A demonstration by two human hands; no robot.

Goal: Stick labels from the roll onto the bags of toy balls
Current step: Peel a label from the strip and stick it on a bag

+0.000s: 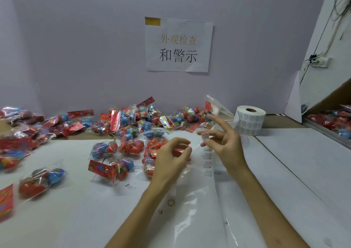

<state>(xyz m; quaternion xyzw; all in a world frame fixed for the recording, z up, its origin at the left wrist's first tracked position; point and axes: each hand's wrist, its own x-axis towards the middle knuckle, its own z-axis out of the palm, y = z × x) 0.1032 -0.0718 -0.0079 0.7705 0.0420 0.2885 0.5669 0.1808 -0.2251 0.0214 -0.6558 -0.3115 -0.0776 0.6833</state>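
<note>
My right hand (pixel 226 143) pinches a small white label (pixel 205 136) between thumb and forefinger, its other fingers spread, above the unrolled label strip (pixel 208 162). Just to the left, my left hand (pixel 171 158) curls its fingers around a bag of toy balls (pixel 152 157) by its red header card. The label roll (pixel 248 121) stands upright behind my right hand, near the wall. Several more clear bags of red and blue balls (pixel 131 147) lie to the left of my hands.
A heap of bags (pixel 133 118) runs along the back wall, with more bags (pixel 20 139) at the left edge. A cardboard box (pixel 330 118) with bags stands at the right. White paper (pixel 284 162) covers the table. A printed sign (pixel 178 44) hangs on the wall.
</note>
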